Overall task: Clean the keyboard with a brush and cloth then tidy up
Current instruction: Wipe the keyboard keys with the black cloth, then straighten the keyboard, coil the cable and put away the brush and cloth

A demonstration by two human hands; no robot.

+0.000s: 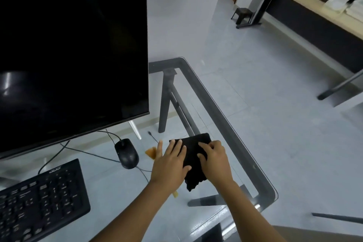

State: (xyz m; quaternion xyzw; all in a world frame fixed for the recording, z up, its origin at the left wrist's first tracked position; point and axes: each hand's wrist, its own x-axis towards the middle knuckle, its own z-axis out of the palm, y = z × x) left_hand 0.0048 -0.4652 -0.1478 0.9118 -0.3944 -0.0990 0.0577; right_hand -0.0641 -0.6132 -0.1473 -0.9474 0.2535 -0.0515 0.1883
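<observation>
A folded black cloth lies on the glass desk near its right edge. My left hand presses flat on the cloth's left part with straight fingers. My right hand rests on its right part with the fingers bent onto the fabric. A brush with a pale wooden handle lies under my left hand; only its bristle end and the handle tip show. The black keyboard sits at the lower left, apart from both hands.
A large dark monitor fills the upper left. A black wired mouse lies left of the brush, its cable running across the glass. The desk's right edge and rounded corner are close to the cloth. Another desk stands across the floor.
</observation>
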